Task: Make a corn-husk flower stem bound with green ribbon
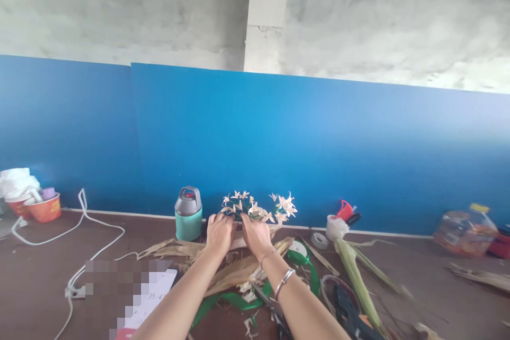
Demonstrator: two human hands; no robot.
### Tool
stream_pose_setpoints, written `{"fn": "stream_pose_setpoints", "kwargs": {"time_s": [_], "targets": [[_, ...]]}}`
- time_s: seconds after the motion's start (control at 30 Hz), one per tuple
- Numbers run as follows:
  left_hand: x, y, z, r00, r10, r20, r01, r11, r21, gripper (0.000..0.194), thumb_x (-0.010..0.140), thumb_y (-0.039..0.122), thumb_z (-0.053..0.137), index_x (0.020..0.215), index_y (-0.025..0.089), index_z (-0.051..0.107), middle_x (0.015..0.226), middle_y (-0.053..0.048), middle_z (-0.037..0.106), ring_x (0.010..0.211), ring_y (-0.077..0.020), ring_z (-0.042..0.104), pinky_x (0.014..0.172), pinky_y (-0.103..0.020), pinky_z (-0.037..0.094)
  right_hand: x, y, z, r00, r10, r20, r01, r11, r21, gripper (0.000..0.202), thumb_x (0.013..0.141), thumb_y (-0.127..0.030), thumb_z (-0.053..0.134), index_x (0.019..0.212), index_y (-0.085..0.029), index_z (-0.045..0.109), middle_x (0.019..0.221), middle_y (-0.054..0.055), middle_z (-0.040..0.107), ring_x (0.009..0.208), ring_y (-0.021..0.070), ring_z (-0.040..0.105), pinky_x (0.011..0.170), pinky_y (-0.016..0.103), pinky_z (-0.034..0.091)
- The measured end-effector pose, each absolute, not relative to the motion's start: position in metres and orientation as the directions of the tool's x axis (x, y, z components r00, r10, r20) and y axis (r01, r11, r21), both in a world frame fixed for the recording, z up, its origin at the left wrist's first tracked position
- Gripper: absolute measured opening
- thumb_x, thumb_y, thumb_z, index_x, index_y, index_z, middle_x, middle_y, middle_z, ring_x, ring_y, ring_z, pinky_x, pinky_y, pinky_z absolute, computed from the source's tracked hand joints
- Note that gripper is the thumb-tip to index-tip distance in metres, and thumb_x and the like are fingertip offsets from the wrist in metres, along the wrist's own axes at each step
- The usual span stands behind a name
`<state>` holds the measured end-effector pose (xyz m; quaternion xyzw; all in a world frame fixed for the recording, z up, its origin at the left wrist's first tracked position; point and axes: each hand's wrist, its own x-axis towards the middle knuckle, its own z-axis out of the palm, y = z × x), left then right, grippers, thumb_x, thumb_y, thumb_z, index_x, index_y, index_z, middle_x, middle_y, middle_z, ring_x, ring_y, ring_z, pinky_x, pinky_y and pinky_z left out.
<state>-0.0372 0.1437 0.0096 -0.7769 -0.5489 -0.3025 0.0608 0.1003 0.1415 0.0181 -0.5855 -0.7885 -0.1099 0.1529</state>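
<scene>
Both arms reach to the far part of the brown table. My left hand point(220, 232) is closed at the near side of a cluster of small pale flowers point(239, 204); its fingertips and what they grip are hidden. Close beside it, my right hand point(256, 234) has its fingers bent at the same flowers, and its fingertips are hidden too. More pale flowers point(286, 205) stand to the right of the right hand. Dry husks point(235, 272) lie under the wrists. Green ribbon point(243, 301) winds around scissors point(268, 297) near the right forearm.
A teal container point(188, 218) stands left of the hands. White cable point(104, 247) and red-orange bowls point(44, 207) are far left. Rightward are a tape roll point(319, 240), a white cup point(337, 227), a green stalk point(358, 281), a dark tool point(348, 308) and a clear jar point(464, 234).
</scene>
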Motion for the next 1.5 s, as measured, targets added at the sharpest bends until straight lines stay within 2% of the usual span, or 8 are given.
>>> {"fn": "stream_pose_setpoints", "kwargs": {"time_s": [0.1, 0.23, 0.43, 0.53, 0.8, 0.97, 1.3, 1.5], "targets": [[-0.037, 0.141, 0.007, 0.195, 0.812, 0.55, 0.891, -0.382, 0.248, 0.03, 0.089, 0.031, 0.044, 0.108, 0.02, 0.065, 0.103, -0.011, 0.071, 0.102, -0.027, 0.056, 0.091, -0.041, 0.03, 0.103, 0.136, 0.014, -0.279, 0.886, 0.37, 0.952, 0.306, -0.015, 0.046, 0.087, -0.009, 0.036, 0.132, -0.018, 0.044, 0.095, 0.012, 0.072, 0.085, 0.021, 0.067, 0.067, 0.024, 0.044], [-0.038, 0.137, 0.006, 0.173, 0.807, 0.564, 0.889, -0.375, 0.264, 0.032, 0.088, 0.033, 0.045, 0.111, 0.02, 0.064, 0.11, -0.012, 0.069, 0.106, -0.0278, 0.056, 0.093, -0.04, 0.03, 0.104, 0.128, 0.015, -0.285, 0.882, 0.375, 0.947, 0.319, -0.03, 0.045, 0.087, -0.01, 0.037, 0.13, -0.018, 0.046, 0.099, 0.012, 0.07, 0.087, 0.0211, 0.066, 0.07, 0.026, 0.045], [-0.042, 0.129, 0.005, 0.152, 0.828, 0.54, 0.889, -0.353, 0.293, 0.03, 0.087, 0.032, 0.047, 0.107, 0.02, 0.066, 0.105, -0.01, 0.071, 0.104, -0.0262, 0.057, 0.093, -0.038, 0.031, 0.105, 0.112, 0.023, -0.254, 0.884, 0.392, 0.945, 0.313, -0.094, 0.031, 0.088, -0.013, 0.039, 0.109, -0.022, 0.06, 0.107, 0.009, 0.066, 0.092, 0.0195, 0.063, 0.073, 0.025, 0.044], [-0.043, 0.126, 0.004, 0.139, 0.843, 0.519, 0.887, -0.339, 0.314, 0.025, 0.085, 0.03, 0.05, 0.101, 0.022, 0.068, 0.103, -0.008, 0.072, 0.102, -0.0255, 0.057, 0.092, -0.038, 0.031, 0.108, 0.108, 0.025, -0.185, 0.904, 0.386, 0.951, 0.263, -0.161, 0.027, 0.088, -0.015, 0.04, 0.1, -0.023, 0.064, 0.104, 0.007, 0.067, 0.089, 0.0188, 0.064, 0.072, 0.024, 0.044], [-0.032, 0.133, 0.001, 0.045, 0.879, 0.475, 0.872, -0.267, 0.411, 0.023, 0.086, 0.029, 0.049, 0.094, 0.026, 0.071, 0.098, -0.003, 0.074, 0.098, -0.0237, 0.06, 0.086, -0.037, 0.035, 0.105, 0.125, 0.032, 0.1, 0.936, 0.338, 0.924, 0.038, -0.38, 0.039, 0.096, -0.026, 0.027, 0.103, -0.025, 0.064, 0.089, 0.005, 0.072, 0.083, 0.0175, 0.066, 0.063, 0.023, 0.042], [-0.027, 0.142, -0.002, 0.005, 0.872, 0.489, 0.855, -0.258, 0.45, 0.024, 0.086, 0.027, 0.049, 0.09, 0.028, 0.072, 0.091, -0.002, 0.075, 0.093, -0.0217, 0.062, 0.088, -0.036, 0.035, 0.093, 0.141, 0.036, 0.192, 0.94, 0.281, 0.886, -0.043, -0.461, 0.034, 0.094, -0.027, 0.033, 0.094, -0.023, 0.066, 0.088, 0.006, 0.072, 0.082, 0.0181, 0.066, 0.059, 0.023, 0.04], [-0.031, 0.147, -0.003, 0.068, 0.781, 0.62, 0.838, -0.382, 0.39, 0.023, 0.085, 0.022, 0.051, 0.081, 0.03, 0.072, 0.08, -0.001, 0.074, 0.091, -0.022, 0.061, 0.093, -0.041, 0.028, 0.091, 0.15, 0.042, 0.241, 0.943, 0.23, 0.84, -0.084, -0.536, 0.029, 0.091, -0.028, 0.04, 0.089, -0.017, 0.068, 0.086, 0.011, 0.07, 0.085, 0.0235, 0.066, 0.069, 0.03, 0.045], [-0.034, 0.149, -0.01, 0.083, 0.734, 0.674, 0.834, -0.422, 0.357, 0.02, 0.084, 0.021, 0.053, 0.081, 0.028, 0.072, 0.077, -0.002, 0.073, 0.088, -0.022, 0.062, 0.091, -0.041, 0.029, 0.092, 0.15, 0.039, 0.189, 0.97, 0.155, 0.792, -0.057, -0.608, 0.024, 0.092, -0.033, 0.047, 0.103, -0.017, 0.061, 0.1, 0.007, 0.066, 0.09, 0.0198, 0.062, 0.077, 0.035, 0.049]]}}
